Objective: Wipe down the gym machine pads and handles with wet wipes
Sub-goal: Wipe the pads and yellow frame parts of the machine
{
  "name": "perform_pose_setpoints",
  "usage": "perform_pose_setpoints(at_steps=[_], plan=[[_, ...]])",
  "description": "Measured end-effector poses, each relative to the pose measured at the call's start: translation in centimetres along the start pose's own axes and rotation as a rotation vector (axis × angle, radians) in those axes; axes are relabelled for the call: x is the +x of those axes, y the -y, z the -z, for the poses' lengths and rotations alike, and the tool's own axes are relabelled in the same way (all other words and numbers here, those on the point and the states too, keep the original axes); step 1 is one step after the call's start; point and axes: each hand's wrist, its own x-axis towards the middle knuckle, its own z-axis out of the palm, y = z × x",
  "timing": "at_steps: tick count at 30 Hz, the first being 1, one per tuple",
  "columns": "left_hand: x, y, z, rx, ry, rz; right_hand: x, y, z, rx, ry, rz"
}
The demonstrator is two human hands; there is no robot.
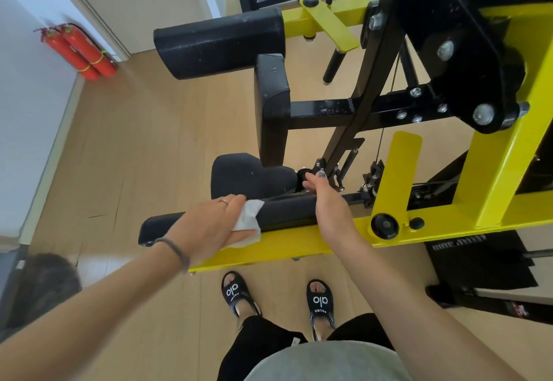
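The left hand grips a white wet wipe and presses it against the long black pad that runs along the lower yellow frame of the gym machine. The wipe is bunched under the palm and fingers, with one corner free on the pad's upper face; this hold lets the palm bear down while the cloth is drawn along the pad.

The right hand lies at the pad's far end, near the black adjustment knob. Its fingers are extended rather than clenched and reach toward the knob. Whether they touch it or merely rest on the pad cannot be determined. The likely purpose is to steady the body or the pad during the wipe.

Other pads appear unattended at this moment: the rounded seat pad just beyond, the upright pad above it, and the roller pad furthest off. Judged from this, the work is part-way through. Two red fire extinguishers stand against the wall, well apart.
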Motion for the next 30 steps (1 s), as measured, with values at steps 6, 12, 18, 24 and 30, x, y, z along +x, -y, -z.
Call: perform_pose_setpoints(at_steps=[6, 12, 18, 24, 30], plan=[[4.4, -5.8, -0.4, 0.014, -0.181, -0.066, -0.4, 1.0, -0.5, -0.415, -0.130, 0.196], [2.2, -2.6, -1.0, -0.079, -0.144, -0.052, -0.4, 0.1, -1.6, -0.544, -0.263, 0.222], [-4.3, 7.3, -3.2, 0.006, -0.119, 0.112, -1.1, -0.1, -4.1, -0.831, -0.525, 0.404], [-0.5, 0.9, -1.6, -0.005, -0.198, -0.030, -1.0, 0.4, -6.1, -0.963, -0.690, 0.323], [-4.1, 7.3, -3.2, -0.112, -0.140, -0.039, -1.2, 0.1, -6.2, -0.967, -0.728, 0.355]])
